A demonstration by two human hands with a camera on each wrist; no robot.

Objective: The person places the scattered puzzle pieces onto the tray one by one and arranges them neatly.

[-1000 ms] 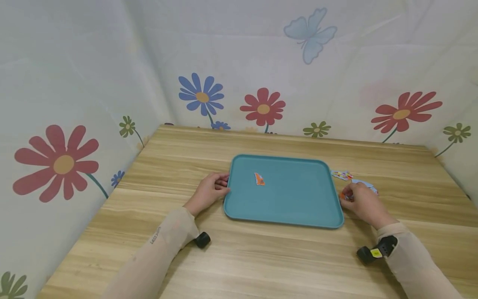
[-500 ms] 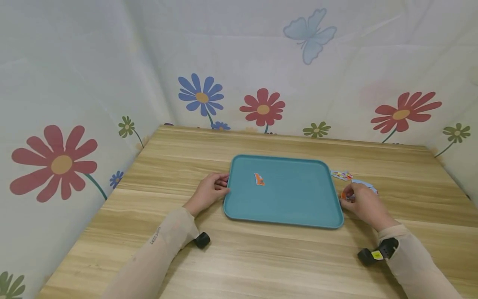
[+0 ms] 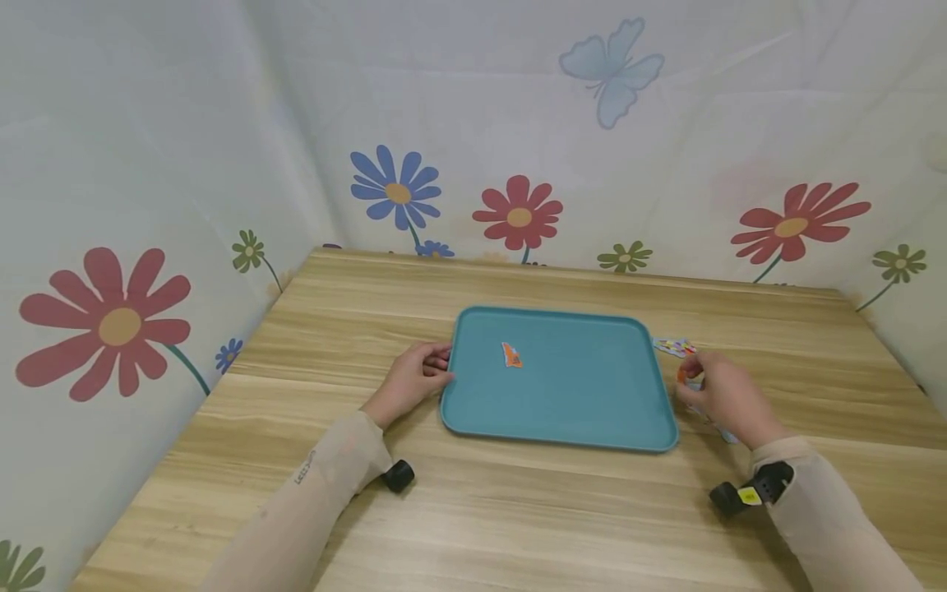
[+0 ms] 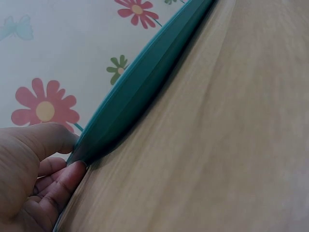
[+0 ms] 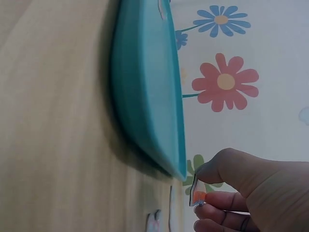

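Observation:
A flat teal tray (image 3: 562,386) lies on the wooden table with a small orange cutout piece (image 3: 512,355) on its left half. At the tray's left edge, my left hand (image 3: 410,378) pinches the rim; the left wrist view shows thumb above and fingers below. Beside the right edge, my right hand (image 3: 728,395) holds a small orange-and-white cutout piece (image 5: 198,192) between thumb and fingers. A colourful light-blue piece (image 3: 673,346) lies by the tray's right rim. Another light-blue piece (image 3: 729,437) shows under my right hand, mostly hidden by it.
The wooden table (image 3: 533,510) extends around the tray on all sides. A white cloth (image 3: 473,99) printed with flowers and a butterfly hangs behind and to the left. Each wrist carries a small black camera (image 3: 398,476).
My right hand has lifted slightly with the orange piece in its fingers. A light-blue piece beyond the hand has shifted to its near side. The left hand stays at the rim.

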